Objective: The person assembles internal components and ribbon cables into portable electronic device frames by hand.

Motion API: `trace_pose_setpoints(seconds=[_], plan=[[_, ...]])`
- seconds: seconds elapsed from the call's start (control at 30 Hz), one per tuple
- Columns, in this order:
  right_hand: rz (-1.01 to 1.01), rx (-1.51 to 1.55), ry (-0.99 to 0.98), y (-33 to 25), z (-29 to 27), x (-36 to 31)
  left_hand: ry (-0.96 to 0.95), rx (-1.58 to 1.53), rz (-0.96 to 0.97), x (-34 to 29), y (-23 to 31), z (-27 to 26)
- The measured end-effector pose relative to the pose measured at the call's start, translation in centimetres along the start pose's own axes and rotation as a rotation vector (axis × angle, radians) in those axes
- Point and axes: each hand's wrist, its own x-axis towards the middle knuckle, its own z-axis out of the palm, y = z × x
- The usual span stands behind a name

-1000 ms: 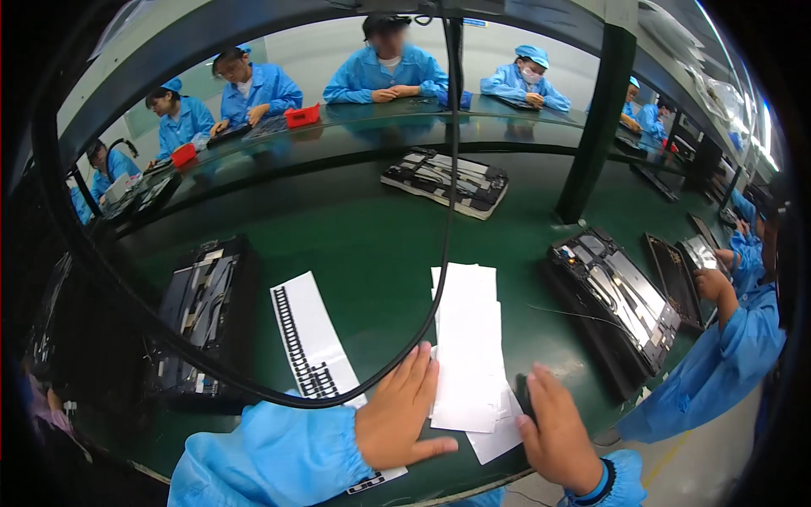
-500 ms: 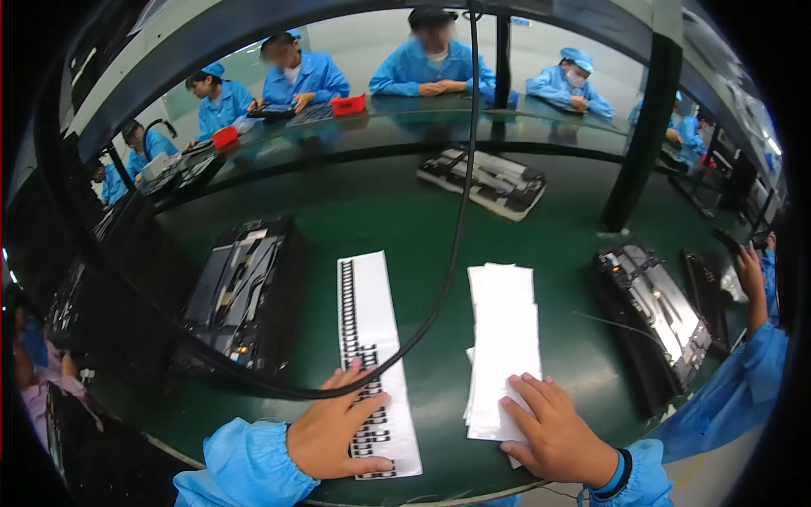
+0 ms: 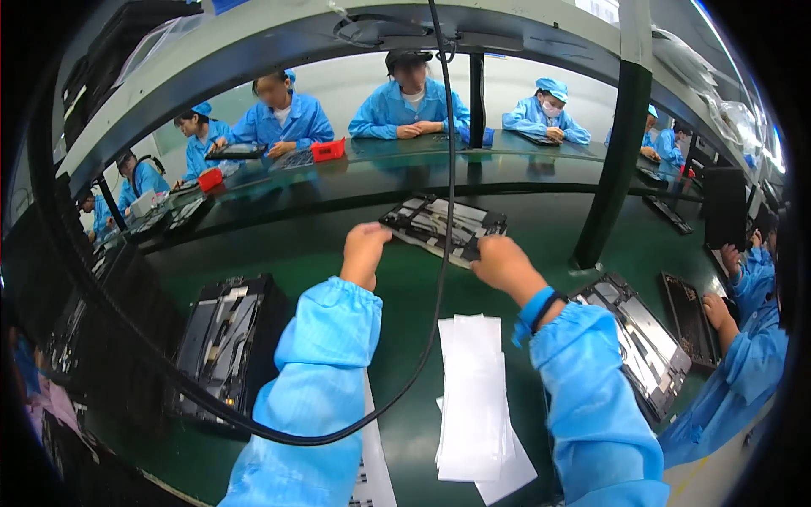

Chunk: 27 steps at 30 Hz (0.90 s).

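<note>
Both my arms stretch forward over the green table to an opened tablet (image 3: pixel 439 226) with silver and black inner parts facing up. My left hand (image 3: pixel 366 253) grips its left end, fingers closed at the edge. At the right end my right hand (image 3: pixel 505 269) holds the near corner, with its fingertips partly hidden. Below them, between my forearms, lies a stack of white paper strips (image 3: pixel 473 397), its lowest sheet fanned out. A white sheet with black stickers (image 3: pixel 378 460) shows only partly beside my left sleeve.
A stack of opened tablets (image 3: pixel 224 338) stands left, another (image 3: pixel 638 338) right. A black cable (image 3: pixel 448 169) hangs in a loop before me. A dark post (image 3: pixel 614 160) rises at the back right. A co-worker's hand (image 3: pixel 720 313) touches a black tray (image 3: pixel 686 317). Other people sit across the table.
My hands have left the sticker sheet and paper strips, reached forward and taken hold of the far tablet at both ends. The view has shifted; the lowest paper strip is now skewed.
</note>
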Motion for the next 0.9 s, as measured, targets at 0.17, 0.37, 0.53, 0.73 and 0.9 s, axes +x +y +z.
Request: trace_pose_setpoints(seconds=[0.17, 0.37, 0.53, 0.73, 0.9], plan=[[-0.218, -0.267, 0.406, 0.3, 7.6, 4.4, 0.014, 0.255, -0.021, 3.8, -4.3, 0.6], [-0.395, -0.095, 0.456, 0.8, 8.2, 4.5, 0.112, 0.486, 0.088, 7.1, -5.8, -1.2], [-0.389, -0.026, 0.484, 2.0, 7.4, 3.1, 0.105, 0.604, 0.240, 9.2, -6.9, -1.7], [0.261, 0.133, 0.428, 3.4, 8.0, 4.5, -0.227, 0.554, 0.154, 12.3, -9.5, -2.1], [0.404, 0.245, 0.260, 2.7, 7.3, 5.7, 0.140, 0.570, 0.257, 10.2, -8.3, -0.5]])
